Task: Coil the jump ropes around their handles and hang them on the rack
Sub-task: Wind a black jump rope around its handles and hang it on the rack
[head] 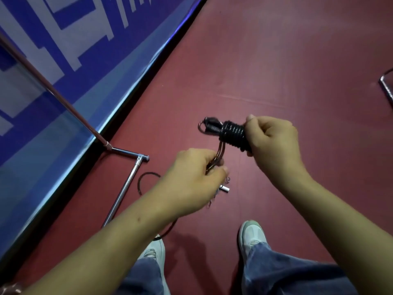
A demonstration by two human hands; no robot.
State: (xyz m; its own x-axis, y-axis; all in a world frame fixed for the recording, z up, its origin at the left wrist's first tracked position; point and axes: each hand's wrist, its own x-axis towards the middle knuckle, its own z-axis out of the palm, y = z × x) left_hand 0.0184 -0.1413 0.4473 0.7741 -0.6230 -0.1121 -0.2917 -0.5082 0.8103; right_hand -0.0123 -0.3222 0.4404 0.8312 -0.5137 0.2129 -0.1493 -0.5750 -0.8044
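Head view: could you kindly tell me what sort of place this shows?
Probably a sports hall or gym: red floor, blue banner along the wall, a chrome rack and a jump rope.

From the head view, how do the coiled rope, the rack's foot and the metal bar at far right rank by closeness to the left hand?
1. coiled rope, just above-right, held by the right hand
2. rack's foot, on the floor, leftward
3. metal bar, far right edge
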